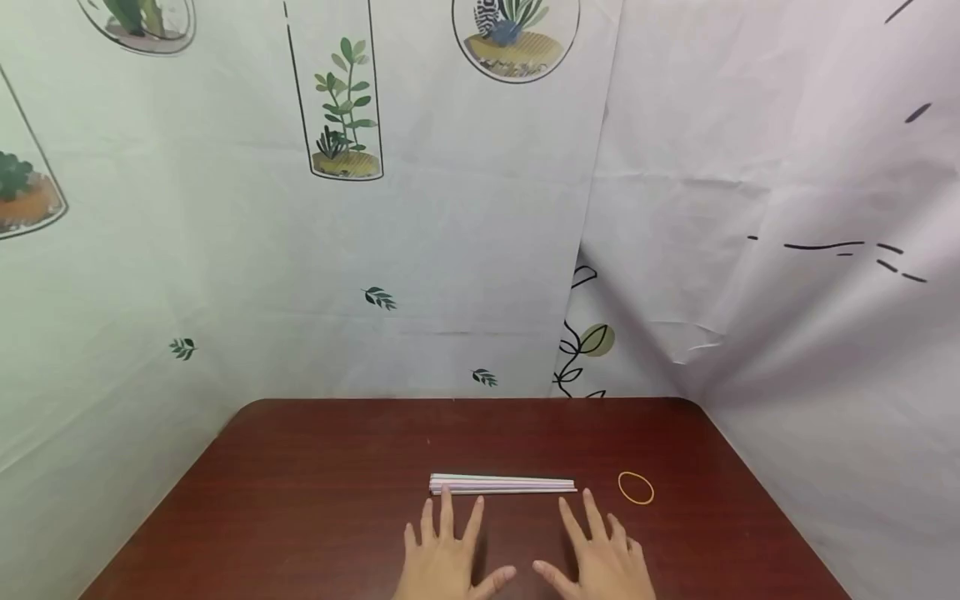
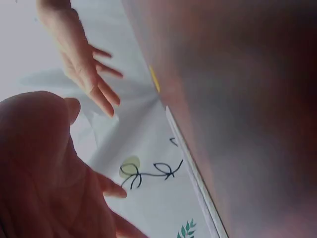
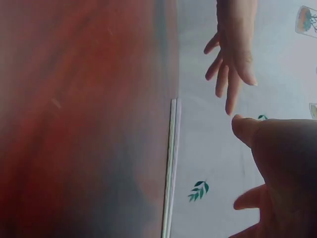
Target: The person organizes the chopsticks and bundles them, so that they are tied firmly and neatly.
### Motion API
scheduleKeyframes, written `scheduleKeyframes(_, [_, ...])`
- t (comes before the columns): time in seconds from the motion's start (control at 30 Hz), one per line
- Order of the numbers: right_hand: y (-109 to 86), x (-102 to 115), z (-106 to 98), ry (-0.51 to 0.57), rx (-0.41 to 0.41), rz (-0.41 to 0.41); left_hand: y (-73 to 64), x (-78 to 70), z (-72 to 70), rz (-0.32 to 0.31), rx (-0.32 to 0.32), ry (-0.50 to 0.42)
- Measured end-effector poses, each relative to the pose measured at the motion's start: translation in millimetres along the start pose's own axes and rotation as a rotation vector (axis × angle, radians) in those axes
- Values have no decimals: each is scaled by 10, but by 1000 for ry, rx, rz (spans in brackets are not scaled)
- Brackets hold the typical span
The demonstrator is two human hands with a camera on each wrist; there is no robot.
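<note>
Several thin, pale sticks or straws (image 1: 502, 484) lie side by side across the table, white and light purple in colour. To their right lies a yellow rubber band (image 1: 636, 488), a loose oval loop. My left hand (image 1: 444, 562) is spread palm down in front of the bundle's left end, its fingertips overlapping the sticks in the head view. My right hand (image 1: 603, 562) is spread likewise by the right end, just in front of the rubber band. Both wrist views show the hands raised above the tabletop, holding nothing.
The dark red-brown tabletop (image 1: 315, 500) has rounded far corners. White cloth (image 1: 480, 250) printed with plants hangs behind it, and more cloth (image 1: 840, 375) runs down the right side.
</note>
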State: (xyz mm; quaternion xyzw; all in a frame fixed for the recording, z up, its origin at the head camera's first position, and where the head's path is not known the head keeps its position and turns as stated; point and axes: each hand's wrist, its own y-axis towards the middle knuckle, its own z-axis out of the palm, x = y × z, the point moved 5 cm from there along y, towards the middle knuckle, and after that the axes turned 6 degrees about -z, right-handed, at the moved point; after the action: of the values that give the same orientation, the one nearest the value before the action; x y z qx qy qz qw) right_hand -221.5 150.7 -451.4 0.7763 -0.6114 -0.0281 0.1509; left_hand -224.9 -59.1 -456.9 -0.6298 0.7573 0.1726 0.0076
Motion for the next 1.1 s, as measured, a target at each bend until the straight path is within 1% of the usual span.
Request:
scheduleKeyframes(0.1, [94, -23, -54, 17, -14, -10, 112, 29, -88, 53, 22, -61])
scheduleKeyframes(0.17, [178, -51, -89, 53, -29, -5, 196, 62, -160, 67, 38, -115])
scheduleKeyframes(0.3, [405, -144, -90, 204, -28, 41, 409, 184, -260, 72, 16, -182])
scheduleKeyframes(0.4, [587, -242, -27, 336, -22, 79, 598, 312, -240, 52, 33, -243])
scheduleKeyframes(0.5, [731, -353, 54, 439, -32, 92, 766, 445, -167, 17, 86, -310])
scheduleKeyframes(0.57, [804, -417, 95, 493, -49, 98, 849, 524, -115, -7, 126, -358])
scheduleKeyframes(0.63, [857, -476, 128, 540, -67, 107, 908, 586, -75, -21, 157, -419])
scheduleKeyframes(0.73, [901, -562, 186, 590, -87, 129, 965, 643, -21, -20, 197, -500])
scheduleKeyframes(0.8, [916, -621, 244, 632, -89, 140, 991, 672, 22, -17, 206, -533])
scheduleKeyframes(0.87, [929, -663, 301, 688, -86, 131, 1013, 708, 67, -21, 205, -536])
scheduleKeyframes(0.97, [955, -703, 376, 779, -66, 92, 1036, 771, 102, -39, 173, -514])
scheduleKeyframes(1.1, [981, -750, 454, 829, -31, 32, 1044, 844, 110, -61, 132, -486])
